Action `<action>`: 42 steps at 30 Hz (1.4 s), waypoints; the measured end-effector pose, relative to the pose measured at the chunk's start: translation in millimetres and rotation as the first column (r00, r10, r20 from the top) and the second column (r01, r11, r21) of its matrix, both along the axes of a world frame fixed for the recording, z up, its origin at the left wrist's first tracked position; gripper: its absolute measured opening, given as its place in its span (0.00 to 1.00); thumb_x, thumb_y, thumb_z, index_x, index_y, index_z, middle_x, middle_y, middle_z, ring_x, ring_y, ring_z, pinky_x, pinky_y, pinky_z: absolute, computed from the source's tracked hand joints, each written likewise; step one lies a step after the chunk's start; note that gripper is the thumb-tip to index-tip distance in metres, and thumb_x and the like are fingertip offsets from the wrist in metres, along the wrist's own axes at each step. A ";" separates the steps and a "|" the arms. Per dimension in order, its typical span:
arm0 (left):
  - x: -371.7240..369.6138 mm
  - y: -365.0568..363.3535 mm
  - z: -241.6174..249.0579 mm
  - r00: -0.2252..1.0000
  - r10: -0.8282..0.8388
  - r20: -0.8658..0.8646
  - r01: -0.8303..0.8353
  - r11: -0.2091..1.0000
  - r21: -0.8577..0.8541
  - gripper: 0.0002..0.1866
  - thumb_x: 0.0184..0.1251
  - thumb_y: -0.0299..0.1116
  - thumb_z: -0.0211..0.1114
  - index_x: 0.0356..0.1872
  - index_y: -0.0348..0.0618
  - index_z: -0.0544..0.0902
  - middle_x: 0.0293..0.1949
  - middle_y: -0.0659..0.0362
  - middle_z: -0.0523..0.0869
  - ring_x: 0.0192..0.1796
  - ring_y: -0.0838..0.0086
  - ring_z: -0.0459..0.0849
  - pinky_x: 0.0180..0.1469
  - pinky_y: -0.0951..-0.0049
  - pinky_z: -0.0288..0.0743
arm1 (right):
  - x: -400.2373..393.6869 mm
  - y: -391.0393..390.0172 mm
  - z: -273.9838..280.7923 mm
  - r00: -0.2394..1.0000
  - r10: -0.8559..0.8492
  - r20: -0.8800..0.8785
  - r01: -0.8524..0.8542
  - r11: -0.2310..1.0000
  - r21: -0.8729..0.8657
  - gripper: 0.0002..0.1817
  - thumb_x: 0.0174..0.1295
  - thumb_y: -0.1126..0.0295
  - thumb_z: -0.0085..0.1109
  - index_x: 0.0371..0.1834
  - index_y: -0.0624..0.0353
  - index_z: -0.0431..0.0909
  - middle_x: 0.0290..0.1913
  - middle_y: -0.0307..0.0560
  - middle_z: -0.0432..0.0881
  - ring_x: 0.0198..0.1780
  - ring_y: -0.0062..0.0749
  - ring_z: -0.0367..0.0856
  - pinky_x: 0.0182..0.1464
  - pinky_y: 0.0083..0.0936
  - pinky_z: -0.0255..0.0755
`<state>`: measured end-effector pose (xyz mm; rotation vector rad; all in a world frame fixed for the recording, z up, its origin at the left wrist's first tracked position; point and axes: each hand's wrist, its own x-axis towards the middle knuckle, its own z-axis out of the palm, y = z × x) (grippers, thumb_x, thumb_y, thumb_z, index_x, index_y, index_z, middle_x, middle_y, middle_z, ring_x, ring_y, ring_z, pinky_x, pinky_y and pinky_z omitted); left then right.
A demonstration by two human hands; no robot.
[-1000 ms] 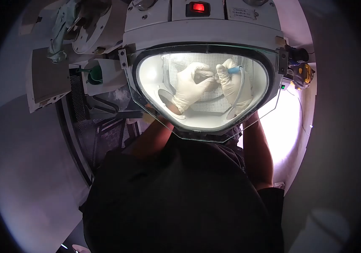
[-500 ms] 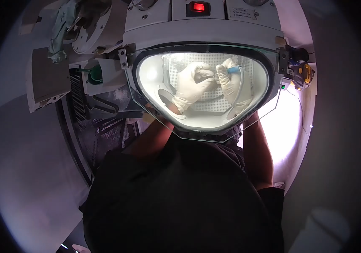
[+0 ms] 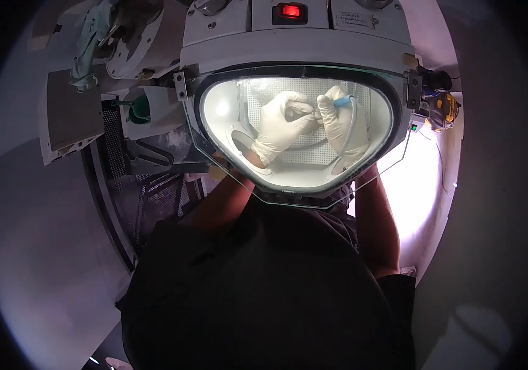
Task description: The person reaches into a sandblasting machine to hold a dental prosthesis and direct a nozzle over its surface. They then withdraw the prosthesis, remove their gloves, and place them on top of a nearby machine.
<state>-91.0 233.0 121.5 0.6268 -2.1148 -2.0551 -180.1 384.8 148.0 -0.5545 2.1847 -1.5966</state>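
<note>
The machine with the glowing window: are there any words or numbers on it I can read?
White label on the machine's top panel: lines of small print, too blurred to read.
Red lit switch: no readable mark.
Yellow device at the right: no readable text.
Nothing else carries words.

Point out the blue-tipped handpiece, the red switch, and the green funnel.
blue-tipped handpiece (image 3: 342,103): head view, on the blue barrel gripped in the right hand (image 3: 340,123).
red switch (image 3: 288,10): head view, on its lit red face, above the cabinet window.
green funnel (image 3: 140,111): head view, on its cone, left of the window.
</note>
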 end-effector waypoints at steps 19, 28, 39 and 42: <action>-1.4 2.1 5.9 1.000 0.001 0.007 -0.001 1.000 0.005 0.16 0.66 0.24 0.77 0.52 0.36 0.82 0.42 0.57 0.91 0.44 0.76 0.91 0.49 0.72 0.88 | 0.9 -0.6 2.4 1.000 -0.003 -0.028 0.002 0.999 -0.036 0.27 0.79 0.45 0.58 0.33 0.59 0.74 0.23 0.50 0.77 0.26 0.40 0.76 0.32 0.39 0.70; -0.3 1.1 4.1 0.999 0.006 -0.033 -0.006 1.000 -0.003 0.16 0.67 0.28 0.79 0.51 0.37 0.83 0.43 0.58 0.91 0.45 0.78 0.90 0.51 0.74 0.86 | 1.6 0.5 4.8 0.997 -0.028 0.070 0.035 0.993 -0.111 0.24 0.81 0.50 0.57 0.31 0.58 0.75 0.25 0.43 0.80 0.29 0.31 0.78 0.34 0.34 0.72; -0.6 2.1 10.9 0.997 0.022 -0.076 -0.016 0.997 0.076 0.17 0.67 0.23 0.77 0.54 0.37 0.82 0.45 0.58 0.91 0.48 0.77 0.89 0.55 0.74 0.84 | 2.6 1.5 7.3 0.982 -0.039 0.187 0.090 0.958 -0.271 0.23 0.83 0.50 0.54 0.35 0.59 0.74 0.28 0.40 0.82 0.34 0.23 0.85 0.39 0.25 0.79; -0.2 2.1 6.8 0.996 0.037 -0.080 -0.033 0.998 0.053 0.17 0.68 0.22 0.77 0.54 0.37 0.83 0.45 0.57 0.91 0.49 0.76 0.90 0.54 0.74 0.85 | 2.0 2.1 2.2 0.980 -0.020 0.198 0.077 0.955 -0.285 0.23 0.82 0.49 0.53 0.37 0.58 0.75 0.30 0.42 0.84 0.36 0.24 0.87 0.42 0.25 0.80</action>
